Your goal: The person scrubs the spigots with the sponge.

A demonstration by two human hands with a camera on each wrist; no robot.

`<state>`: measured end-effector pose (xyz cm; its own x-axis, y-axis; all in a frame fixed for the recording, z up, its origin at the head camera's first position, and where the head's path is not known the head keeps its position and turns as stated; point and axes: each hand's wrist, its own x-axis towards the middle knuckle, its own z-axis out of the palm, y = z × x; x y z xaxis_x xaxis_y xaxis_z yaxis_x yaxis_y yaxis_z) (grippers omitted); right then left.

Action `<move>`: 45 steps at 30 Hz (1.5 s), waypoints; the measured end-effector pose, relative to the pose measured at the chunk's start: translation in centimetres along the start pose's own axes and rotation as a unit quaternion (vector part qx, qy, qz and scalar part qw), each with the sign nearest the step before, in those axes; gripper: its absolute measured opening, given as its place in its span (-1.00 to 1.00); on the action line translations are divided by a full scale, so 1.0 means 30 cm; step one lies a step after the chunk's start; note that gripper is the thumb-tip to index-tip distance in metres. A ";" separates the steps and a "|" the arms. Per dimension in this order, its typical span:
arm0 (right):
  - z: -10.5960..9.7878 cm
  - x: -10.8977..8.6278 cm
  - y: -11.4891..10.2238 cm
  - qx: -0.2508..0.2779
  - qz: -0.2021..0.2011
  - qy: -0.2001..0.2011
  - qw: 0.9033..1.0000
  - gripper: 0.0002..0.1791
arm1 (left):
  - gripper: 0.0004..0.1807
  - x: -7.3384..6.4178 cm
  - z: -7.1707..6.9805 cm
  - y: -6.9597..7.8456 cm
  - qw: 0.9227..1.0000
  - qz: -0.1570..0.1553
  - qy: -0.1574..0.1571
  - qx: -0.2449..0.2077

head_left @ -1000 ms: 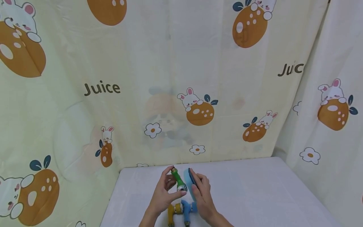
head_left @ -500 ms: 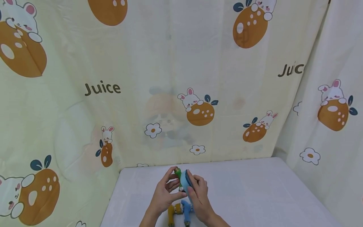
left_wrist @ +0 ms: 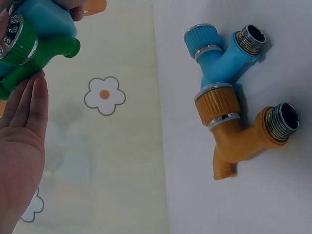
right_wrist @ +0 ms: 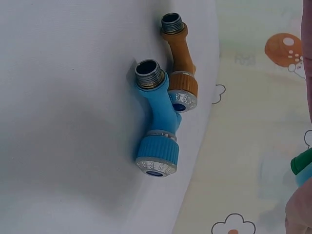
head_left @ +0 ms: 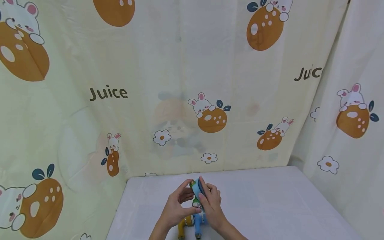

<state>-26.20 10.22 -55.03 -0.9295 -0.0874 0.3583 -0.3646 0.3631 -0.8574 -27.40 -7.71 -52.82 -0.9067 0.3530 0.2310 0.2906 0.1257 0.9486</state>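
Observation:
Above the table, my left hand (head_left: 175,208) holds a green tap (head_left: 196,202) between thumb at its lower end and fingers at its upper end. The tap has a silver-rimmed green knob, seen close in the left wrist view. My right hand (head_left: 213,208) grips a light blue pad with a dark blue back (head_left: 196,189), like a sponge. The pad lies against the tap and covers its middle in the head view. In the right wrist view only the green spout tip (right_wrist: 301,162) and part of my right hand (right_wrist: 300,209) show at the right edge.
A blue tap (left_wrist: 219,63) and an orange-brown tap (left_wrist: 236,139) lie close together on the white table (head_left: 270,203), below my hands. Both have threaded metal ends. A printed curtain (head_left: 144,116) hangs behind the table.
The pad has moved left from beside the green tap onto it, then shifted up along it. Both hands have shifted slightly; the two taps on the table stay put.

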 end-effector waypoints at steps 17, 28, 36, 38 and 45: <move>-0.005 0.038 0.003 -0.015 0.049 -0.012 0.999 -0.40 | 0.03 -0.004 0.011 0.011 1.000 0.011 0.008 0.023; 0.002 0.043 0.032 -0.040 0.073 -0.019 0.996 -0.38 | 0.00 -0.006 0.017 0.015 0.999 0.025 0.042 0.015; 0.011 0.035 0.070 -0.052 0.072 0.001 0.996 -0.40 | 0.00 -0.007 0.027 0.016 0.999 0.022 0.046 0.006; 0.011 0.036 0.075 -0.052 0.079 0.003 0.996 -0.40 | 0.01 -0.007 0.030 0.019 0.999 0.022 0.046 0.004; 0.007 0.038 0.085 -0.051 0.083 0.002 0.995 -0.39 | -0.01 -0.007 0.036 0.030 0.999 0.021 0.047 0.000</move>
<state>-28.22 10.84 -56.89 -0.9762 -0.0148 0.2164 -0.1983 0.4643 -0.8632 -26.62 -6.66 -52.24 -0.9184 0.2696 0.2897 0.3289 0.1129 0.9376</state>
